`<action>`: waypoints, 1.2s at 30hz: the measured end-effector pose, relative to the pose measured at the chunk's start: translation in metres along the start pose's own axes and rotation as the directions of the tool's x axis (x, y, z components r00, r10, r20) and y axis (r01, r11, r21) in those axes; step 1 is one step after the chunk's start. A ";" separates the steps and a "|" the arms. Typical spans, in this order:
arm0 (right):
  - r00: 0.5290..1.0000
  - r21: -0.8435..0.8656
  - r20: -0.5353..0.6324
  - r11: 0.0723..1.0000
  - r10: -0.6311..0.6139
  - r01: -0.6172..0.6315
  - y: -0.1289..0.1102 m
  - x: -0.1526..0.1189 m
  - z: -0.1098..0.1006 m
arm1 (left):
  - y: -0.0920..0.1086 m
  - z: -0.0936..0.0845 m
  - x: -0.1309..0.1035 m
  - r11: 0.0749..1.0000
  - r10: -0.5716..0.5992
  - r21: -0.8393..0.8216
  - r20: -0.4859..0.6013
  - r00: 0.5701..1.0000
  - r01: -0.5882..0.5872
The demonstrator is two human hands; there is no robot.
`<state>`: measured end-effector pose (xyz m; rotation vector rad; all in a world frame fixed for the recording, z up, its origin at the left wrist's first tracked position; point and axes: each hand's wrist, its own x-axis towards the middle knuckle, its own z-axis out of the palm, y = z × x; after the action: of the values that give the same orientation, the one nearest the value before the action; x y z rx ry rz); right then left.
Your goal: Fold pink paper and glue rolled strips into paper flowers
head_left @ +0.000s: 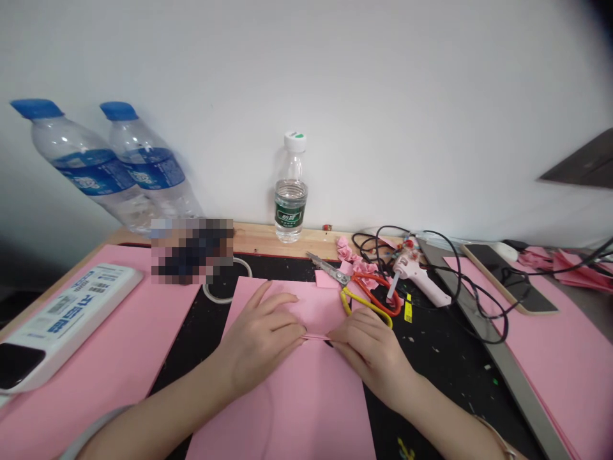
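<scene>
Between my hands, above the large pink paper sheet [306, 402], is a narrow folded edge of pink paper [316, 337]. My left hand [265, 332] pinches the left end of this fold, its upper fingers bent and spread over the sheet. At the right end, my right hand [368, 348] has thumb and fingers pressed together on the paper. Just beyond the right hand lie scissors [352, 281] with one red and one yellow handle loop, blades pointing to the back left. How many layers the fold has is hidden by my fingers.
Behind stands a water bottle [290, 204]; two large bottles [148, 169] lean at left. A pink glue gun [419, 281] with black cable, crumpled pink paper pieces [352, 255] and a phone [510, 278] lie right. A white device [71, 326] rests on pink paper at left.
</scene>
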<state>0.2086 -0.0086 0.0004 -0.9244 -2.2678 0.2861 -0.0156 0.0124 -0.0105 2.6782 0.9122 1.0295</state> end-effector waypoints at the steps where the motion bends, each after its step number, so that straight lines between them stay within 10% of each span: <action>1: 1.000 0.004 0.002 1.000 -0.003 0.003 -0.001 0.000 0.001 | 0.001 0.002 0.000 1.000 0.010 -0.005 -0.012 1.000 -0.010; 18: 0.993 -0.048 0.113 0.998 -0.027 0.033 -0.002 0.003 0.011 | 0.007 0.009 0.004 0.993 0.113 -0.020 0.003 0.994 -0.113; 36: 0.994 0.081 0.007 0.991 0.106 -0.107 0.021 0.003 -0.011 | -0.014 -0.008 0.003 0.988 -0.080 -0.134 -0.013 0.997 0.077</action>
<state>0.2253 0.0080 0.0012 -1.0045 -2.1962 0.4235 -0.0259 0.0250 -0.0073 2.5075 0.9100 1.0600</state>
